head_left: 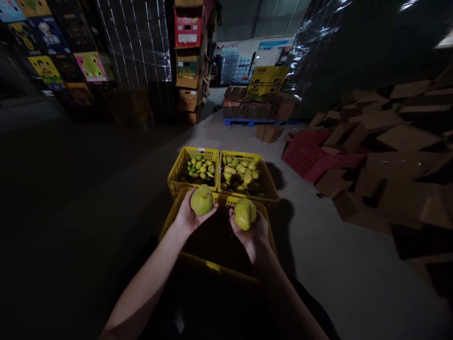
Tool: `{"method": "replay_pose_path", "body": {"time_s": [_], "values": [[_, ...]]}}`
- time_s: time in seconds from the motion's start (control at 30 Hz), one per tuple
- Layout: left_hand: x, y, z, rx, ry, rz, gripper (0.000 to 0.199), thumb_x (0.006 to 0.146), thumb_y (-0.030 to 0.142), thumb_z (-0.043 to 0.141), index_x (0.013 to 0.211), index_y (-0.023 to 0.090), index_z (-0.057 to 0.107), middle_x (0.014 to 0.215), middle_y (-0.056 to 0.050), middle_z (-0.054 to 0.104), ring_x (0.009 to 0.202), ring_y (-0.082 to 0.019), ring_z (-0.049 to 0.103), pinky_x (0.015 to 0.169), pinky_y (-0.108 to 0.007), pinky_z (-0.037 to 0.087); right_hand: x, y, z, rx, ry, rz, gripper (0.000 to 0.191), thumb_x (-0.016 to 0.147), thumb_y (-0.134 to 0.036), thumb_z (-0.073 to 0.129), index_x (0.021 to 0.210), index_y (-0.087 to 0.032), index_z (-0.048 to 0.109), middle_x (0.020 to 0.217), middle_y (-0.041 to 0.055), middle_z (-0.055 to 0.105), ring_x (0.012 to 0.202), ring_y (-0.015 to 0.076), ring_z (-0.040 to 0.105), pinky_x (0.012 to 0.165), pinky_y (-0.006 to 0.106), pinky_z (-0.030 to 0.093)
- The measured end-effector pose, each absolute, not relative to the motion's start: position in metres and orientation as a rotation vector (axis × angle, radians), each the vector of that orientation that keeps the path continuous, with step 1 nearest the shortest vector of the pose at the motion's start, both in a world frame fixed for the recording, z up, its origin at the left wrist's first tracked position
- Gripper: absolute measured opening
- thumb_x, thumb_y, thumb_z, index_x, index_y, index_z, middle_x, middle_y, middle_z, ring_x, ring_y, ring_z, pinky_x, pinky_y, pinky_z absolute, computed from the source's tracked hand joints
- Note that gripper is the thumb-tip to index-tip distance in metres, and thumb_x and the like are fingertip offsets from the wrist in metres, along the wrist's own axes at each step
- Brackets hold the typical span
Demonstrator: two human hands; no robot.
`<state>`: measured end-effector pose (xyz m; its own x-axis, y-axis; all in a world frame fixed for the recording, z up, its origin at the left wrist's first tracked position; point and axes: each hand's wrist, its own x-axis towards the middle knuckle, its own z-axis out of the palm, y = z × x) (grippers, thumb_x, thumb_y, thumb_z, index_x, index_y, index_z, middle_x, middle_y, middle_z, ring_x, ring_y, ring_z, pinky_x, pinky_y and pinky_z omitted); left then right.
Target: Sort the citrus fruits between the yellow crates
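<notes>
Near heaped cartons [406, 137] on a dim grey floor [304, 226], the left hand [187, 216] and right hand [253, 239] curl fingers around one greenish fruit [202, 200] each, over a yellow crate [213, 267].

I see a smooth grey floor [311, 226], palest around the middle and sinking into darkness on the left. At the far left I make out a stack of printed boxes [51, 40], then a dark wrapped stack [136, 52] and a tall column of boxes [188, 66]. At the far centre, a blue pallet [249, 122] bears a yellow box [267, 81], with a pale wall [271, 54] beyond. On my right, a red crate [306, 153] lies tilted beside heaped cardboard [399, 160]; plastic wrap [300, 61] glints behind.
</notes>
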<state>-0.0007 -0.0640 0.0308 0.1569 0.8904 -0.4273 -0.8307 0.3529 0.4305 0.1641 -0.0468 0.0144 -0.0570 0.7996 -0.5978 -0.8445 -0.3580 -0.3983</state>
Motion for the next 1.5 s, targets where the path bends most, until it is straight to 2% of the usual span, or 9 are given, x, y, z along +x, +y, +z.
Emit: {"method": "replay_pose_path", "body": {"time_s": [0.13,0.27,0.4,0.5,0.67,0.77,0.87,1.1,1.5], "values": [[-0.002,-0.067,0.032,0.081,0.669,1.227,0.039,0.086,0.040,0.050,0.110,0.010,0.060,0.073,-0.009,0.069,0.063,-0.020,0.068,0.059,-0.030,0.057,0.164,-0.045,0.014,-0.928,0.135,1.642,0.021,0.085,-0.026,0.037,0.082,-0.021,0.058,0.058,0.0006,0.063,0.052,0.0157,0.062,0.047,0.025,0.051],[-0.002,-0.069,0.032,0.081,0.670,1.201,0.038,0.088,0.034,0.044,0.106,0.006,0.061,0.077,-0.013,0.070,0.062,-0.022,0.069,0.054,-0.028,0.055,0.162,-0.046,0.012,-0.970,0.089,1.711,0.028,0.087,-0.020,0.031,0.080,-0.019,0.058,0.056,0.0038,0.063,0.049,0.0153,0.060,0.044,0.023,0.050],[0.000,-0.067,0.032,0.118,0.681,1.163,0.040,0.090,0.038,0.041,0.103,0.006,0.061,0.077,-0.012,0.071,0.063,-0.024,0.069,0.053,-0.031,0.056,0.160,-0.045,0.008,-0.972,0.009,1.712,0.027,0.086,-0.012,0.032,0.080,-0.018,0.058,0.057,0.0047,0.065,0.052,0.0155,0.063,0.050,0.024,0.053],[0.000,-0.067,0.033,0.137,0.640,1.134,0.043,0.090,0.042,0.041,0.107,0.007,0.060,0.078,-0.011,0.071,0.063,-0.024,0.069,0.051,-0.031,0.057,0.160,-0.045,0.005,-0.963,-0.065,1.751,0.027,0.087,-0.016,0.033,0.080,-0.018,0.059,0.059,0.0052,0.067,0.054,0.0165,0.064,0.050,0.026,0.053],[-0.002,-0.066,0.034,0.107,0.565,1.124,0.040,0.090,0.043,0.043,0.110,0.012,0.059,0.085,-0.011,0.070,0.067,-0.020,0.069,0.049,-0.022,0.055,0.161,-0.047,0.005,-0.917,-0.119,1.799,0.025,0.087,-0.024,0.037,0.081,-0.017,0.061,0.065,0.0069,0.069,0.060,0.0178,0.065,0.055,0.029,0.055],[-0.001,-0.063,0.033,0.037,0.622,1.151,0.040,0.090,0.042,0.045,0.111,0.010,0.059,0.083,-0.012,0.069,0.072,-0.020,0.069,0.054,-0.022,0.057,0.160,-0.048,0.005,-0.856,-0.147,1.792,0.020,0.086,-0.028,0.043,0.084,-0.019,0.061,0.070,0.0050,0.069,0.068,0.0196,0.067,0.064,0.036,0.058],[0.002,-0.061,0.030,-0.005,0.682,1.189,0.038,0.092,0.037,0.043,0.113,0.008,0.057,0.085,-0.012,0.068,0.078,-0.020,0.069,0.059,-0.023,0.058,0.160,-0.047,0.002,-0.860,-0.104,1.783,0.015,0.086,-0.026,0.047,0.087,-0.018,0.059,0.073,0.0046,0.069,0.072,0.0200,0.067,0.069,0.037,0.059],[0.006,-0.057,0.023,-0.015,0.808,1.325,0.024,0.094,0.026,0.042,0.108,0.012,0.056,0.086,-0.007,0.068,0.071,-0.015,0.067,0.063,-0.028,0.060,0.160,-0.045,-0.001,-0.884,-0.021,1.714,0.009,0.086,-0.018,0.049,0.084,-0.017,0.057,0.071,0.0021,0.068,0.068,0.0180,0.066,0.064,0.035,0.061],[0.003,-0.060,0.027,0.014,0.752,1.295,0.023,0.089,0.026,0.042,0.102,0.014,0.057,0.083,-0.008,0.067,0.073,-0.018,0.066,0.065,-0.031,0.058,0.159,-0.048,0.007,-0.947,0.010,1.773,0.014,0.089,-0.021,0.047,0.087,-0.015,0.059,0.070,0.0062,0.068,0.071,0.0197,0.068,0.055,0.027,0.059]]}}
